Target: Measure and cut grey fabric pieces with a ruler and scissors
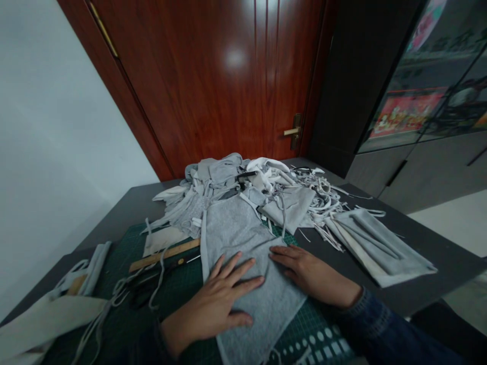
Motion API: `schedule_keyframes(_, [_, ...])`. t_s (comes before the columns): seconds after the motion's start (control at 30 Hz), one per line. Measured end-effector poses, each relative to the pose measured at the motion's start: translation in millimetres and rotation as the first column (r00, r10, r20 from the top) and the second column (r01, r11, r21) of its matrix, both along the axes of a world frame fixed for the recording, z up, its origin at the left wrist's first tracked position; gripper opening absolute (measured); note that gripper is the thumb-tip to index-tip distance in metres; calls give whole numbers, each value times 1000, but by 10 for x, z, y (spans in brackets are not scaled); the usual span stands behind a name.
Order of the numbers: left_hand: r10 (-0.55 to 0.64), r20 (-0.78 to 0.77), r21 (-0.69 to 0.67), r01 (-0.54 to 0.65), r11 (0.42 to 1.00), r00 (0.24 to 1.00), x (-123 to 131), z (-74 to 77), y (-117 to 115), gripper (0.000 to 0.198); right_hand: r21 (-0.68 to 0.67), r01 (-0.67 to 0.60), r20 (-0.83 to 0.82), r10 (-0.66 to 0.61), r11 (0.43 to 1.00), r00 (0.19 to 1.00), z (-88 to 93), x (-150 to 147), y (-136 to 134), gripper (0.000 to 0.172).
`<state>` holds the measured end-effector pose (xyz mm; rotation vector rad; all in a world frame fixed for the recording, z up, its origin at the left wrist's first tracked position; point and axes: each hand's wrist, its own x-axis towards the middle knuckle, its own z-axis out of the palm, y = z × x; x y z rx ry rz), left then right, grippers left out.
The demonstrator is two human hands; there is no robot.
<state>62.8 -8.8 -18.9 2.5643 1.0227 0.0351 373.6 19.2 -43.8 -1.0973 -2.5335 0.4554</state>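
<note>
A piece of grey fabric (243,228) lies spread over the green cutting mat (178,284), its near end reaching the bottom of the view. My left hand (216,299) rests palm down on it with the fingers spread. On the right edge of the cloth lies my right hand (304,268), flat, fingers stretched towards the left. To the left of the fabric are a wooden ruler (163,255) and black-handled scissors (178,262), whose blades run partly under the cloth.
Behind the fabric sits a heap of grey cloth scraps (213,177) and a tangle of strips (323,195). Folded grey cloth (373,243) lies at the right. White fabric (57,314) and loose cords are at the left. A wooden door (213,81) stands beyond the table.
</note>
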Motion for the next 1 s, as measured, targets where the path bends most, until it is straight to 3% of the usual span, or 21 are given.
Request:
schedule_keyframes(0.13, [43,46,23,-44,999,998,42,-15,0,82,46,-10,35,8,999,999,165,-140,-13,50])
schedule_keyframes(0.23, [216,157,70,-229,971,964,-192,130,82,52,7,-80,19,80,997,997,254,-360,-78,57])
schedule_keyframes(0.3, [413,183,167,-443,881,892,-515,292,163,36,-43,-147,37,149,988,988,275,-508,-107,65])
schedule_keyframes(0.4, [644,79,244,-641,728,761,-1073,504,254,29,-83,-215,77,222,973,972,266,-682,-97,75])
schedule_keyframes(0.47, [777,25,248,-757,605,629,-1339,537,269,24,-92,-238,93,247,967,965,231,-762,-62,78])
schedule_keyframes(0.53, [856,-32,239,-828,507,516,-1456,472,258,24,-91,-244,104,253,966,962,168,-817,-22,76])
schedule_keyframes(0.63, [887,-57,223,-860,459,459,-1435,318,269,21,-66,-236,105,242,970,965,36,-854,27,71])
schedule_keyframes(0.73, [886,-33,191,-867,460,463,-1409,311,384,12,-21,-240,92,241,970,966,-82,-846,56,68])
schedule_keyframes(0.8, [897,13,188,-882,431,441,-1458,422,513,14,0,-250,94,249,968,964,-126,-829,68,67])
schedule_keyframes(0.93, [919,146,226,-917,330,367,-1618,720,736,36,19,-255,98,252,967,963,-151,-809,79,67])
schedule_keyframes(1.0, [906,149,213,-908,362,396,-1662,794,732,38,27,-253,92,250,967,964,-151,-807,80,67])
